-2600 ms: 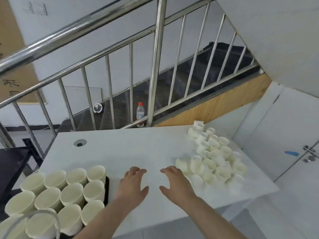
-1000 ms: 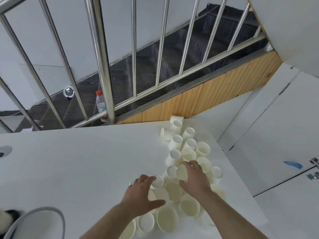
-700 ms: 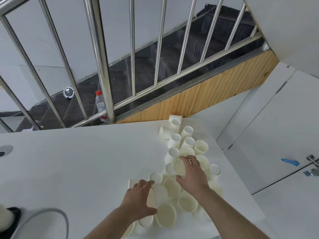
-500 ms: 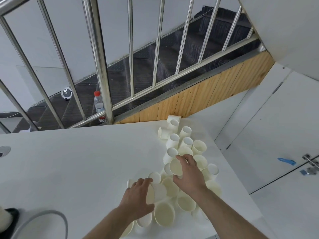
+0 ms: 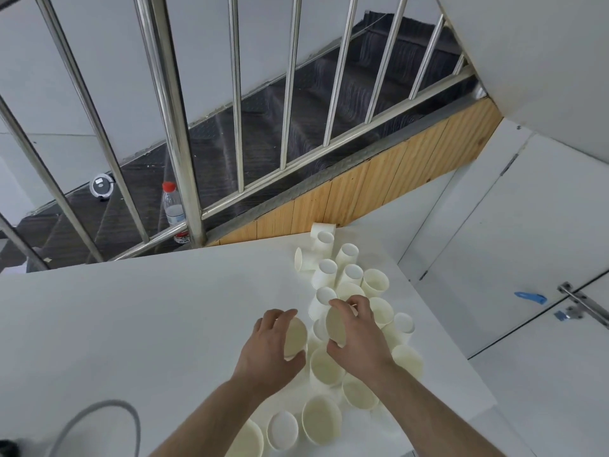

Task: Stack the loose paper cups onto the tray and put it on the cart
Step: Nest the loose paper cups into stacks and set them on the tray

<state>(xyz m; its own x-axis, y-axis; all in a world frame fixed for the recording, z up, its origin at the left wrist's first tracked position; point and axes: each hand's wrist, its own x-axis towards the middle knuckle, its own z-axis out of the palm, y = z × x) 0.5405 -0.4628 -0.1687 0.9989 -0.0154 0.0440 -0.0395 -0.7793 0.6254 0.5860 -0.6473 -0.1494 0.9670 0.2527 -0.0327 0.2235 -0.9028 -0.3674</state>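
Two cream paper cups are lifted from the loose pile (image 5: 354, 324) on the white table (image 5: 131, 324): the left hand (image 5: 268, 352) grips one cup (image 5: 295, 334), the right hand (image 5: 357, 341) another (image 5: 336, 326). Gathering step; next, probably nest them mouth-to-base.

left hand (image 5: 268, 352): bare, no ring, no glove | right hand (image 5: 357, 341): bare, no ring, no glove | forearms (image 5: 428, 420): bare, no sleeves or watch in view

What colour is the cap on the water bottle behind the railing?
Red. The bottle cap shows clearly in the head view, on the clear bottle standing by the railing post.
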